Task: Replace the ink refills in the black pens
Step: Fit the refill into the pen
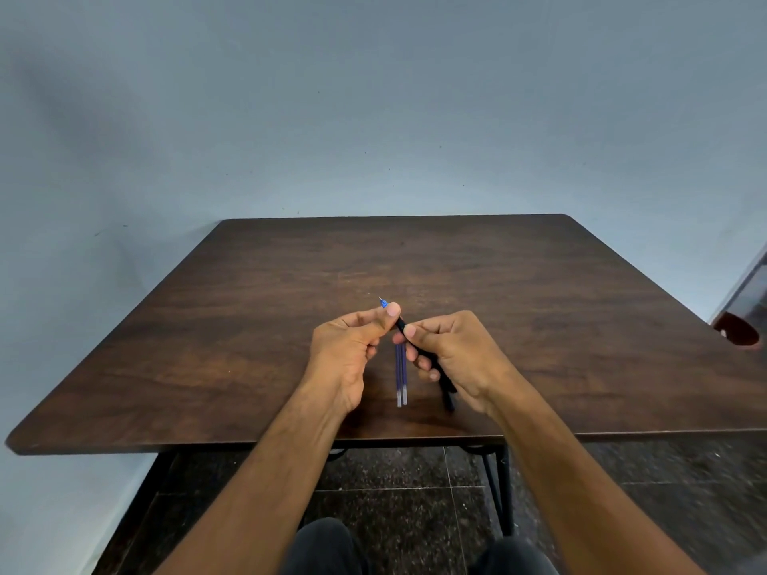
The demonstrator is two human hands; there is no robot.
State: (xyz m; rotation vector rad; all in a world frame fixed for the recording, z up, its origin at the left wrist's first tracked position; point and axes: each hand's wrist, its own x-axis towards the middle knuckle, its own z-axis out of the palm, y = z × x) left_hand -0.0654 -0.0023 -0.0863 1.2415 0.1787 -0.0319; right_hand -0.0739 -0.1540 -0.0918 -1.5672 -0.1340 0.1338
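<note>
I hold a black pen (401,324) slanted above the dark wooden table (249,325). My right hand (454,350) grips its barrel. My left hand (352,346) pinches the front end, where a blue refill tip (383,303) with a metal point sticks out past my fingers. Two blue ink refills (401,379) lie side by side on the table between my hands, pointing toward me. More black pen (448,394) shows below my right hand; I cannot tell whether it is a second pen lying on the table.
The table's near edge (290,444) runs just below my wrists. A dark red round object (738,334) sits past the table's right edge. A blue-grey wall stands behind the table. My knees and a dark floor show below.
</note>
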